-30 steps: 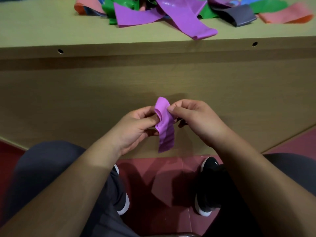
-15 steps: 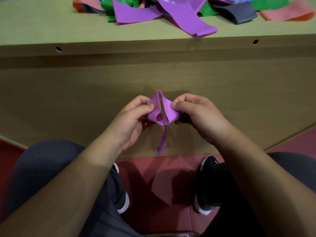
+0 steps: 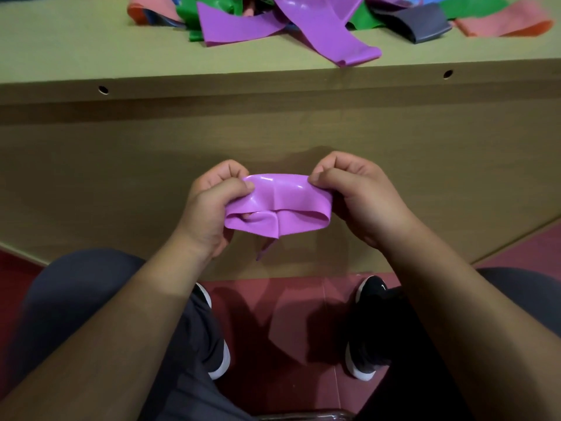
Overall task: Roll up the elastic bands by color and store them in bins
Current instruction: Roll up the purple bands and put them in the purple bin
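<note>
My left grip point(image 3: 212, 208) and right grip point(image 3: 358, 202) each pinch one end of the folded purple band point(image 3: 282, 205) (held below the worktop point(image 3: 76, 50) edge).

Both forearms point(image 3: 449, 314) are bare. Dark grey trousers point(image 3: 79, 299) cover the legs, and the black shoes point(image 3: 368, 326) have white soles (the right one carries a small white mark near the toe).

Tan wood table point(image 3: 76, 56) w/ elastic bands heaped along its far side: long purple band point(image 3: 328, 31) reaching the front edge, green band point(image 3: 473, 6), dk grey band point(image 3: 425, 21), salmon band point(image 3: 510, 24) at R end.
</note>
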Motion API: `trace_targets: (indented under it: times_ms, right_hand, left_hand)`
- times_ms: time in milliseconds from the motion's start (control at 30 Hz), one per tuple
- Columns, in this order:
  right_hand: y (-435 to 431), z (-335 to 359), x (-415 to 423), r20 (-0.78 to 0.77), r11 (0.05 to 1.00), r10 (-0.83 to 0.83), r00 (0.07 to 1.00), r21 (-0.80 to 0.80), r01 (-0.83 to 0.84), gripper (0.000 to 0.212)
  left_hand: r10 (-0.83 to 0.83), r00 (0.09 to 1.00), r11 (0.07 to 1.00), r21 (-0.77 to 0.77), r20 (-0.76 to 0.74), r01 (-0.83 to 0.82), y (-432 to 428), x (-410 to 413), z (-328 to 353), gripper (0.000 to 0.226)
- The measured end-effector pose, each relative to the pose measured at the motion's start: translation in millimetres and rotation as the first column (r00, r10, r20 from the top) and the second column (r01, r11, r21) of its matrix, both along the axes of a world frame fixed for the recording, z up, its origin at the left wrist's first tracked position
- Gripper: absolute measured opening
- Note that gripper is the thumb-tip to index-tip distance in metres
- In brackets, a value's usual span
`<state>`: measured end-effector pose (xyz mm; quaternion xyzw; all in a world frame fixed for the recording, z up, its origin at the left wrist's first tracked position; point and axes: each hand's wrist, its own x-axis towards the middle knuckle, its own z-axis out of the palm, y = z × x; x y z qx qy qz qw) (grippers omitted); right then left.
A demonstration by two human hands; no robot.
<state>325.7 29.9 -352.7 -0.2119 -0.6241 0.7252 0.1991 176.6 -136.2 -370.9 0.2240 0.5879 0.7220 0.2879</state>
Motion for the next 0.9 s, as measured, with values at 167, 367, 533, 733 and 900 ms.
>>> trace_targets:
  times_ms: [167, 367, 533, 733, 900]
  right_hand:
    - [-2, 1, 0, -0.036, 1.0, -0.028, 0.999, 0.012, 0.029, 0.01]
    - [7, 0, 9, 0.093, 0.923, -0.104, 0.99, 0.38, 0.061, 0.014]
    - [15, -6, 12, 0.25, 0.724, -0.151, 0.957, 0.687, -0.065, 0.01]
    - [14, -12, 11, 0.309, 0.659, -0.16, 0.938, 0.741, -0.131, 0.006]
    - [10, -4, 9, 0.137, 0.914, -0.036, 0.99, 0.406, -0.023, 0.008]
  left_hand:
    - [-0.042, 0.996, 0.998, 0.05, 0.077, 0.038, 1, 1, 1, 0.009]
    - [-0.051, 0.994, 0.998, -0.041, -0.097, 0.047, 0, -10, 0, 0.012]
    - [-0.211, 0.889, 0.936, -0.346, -0.406, 0.065, -6, -23, -7, 0.015]
    - [-0.403, 0.715, 0.785, -0.617, -0.572, -0.051, -10, -19, -21, 0.024]
    - [-0.265, 0.886, 0.932, -0.337, -0.38, 0.134, -5, -23, -18, 0.021]
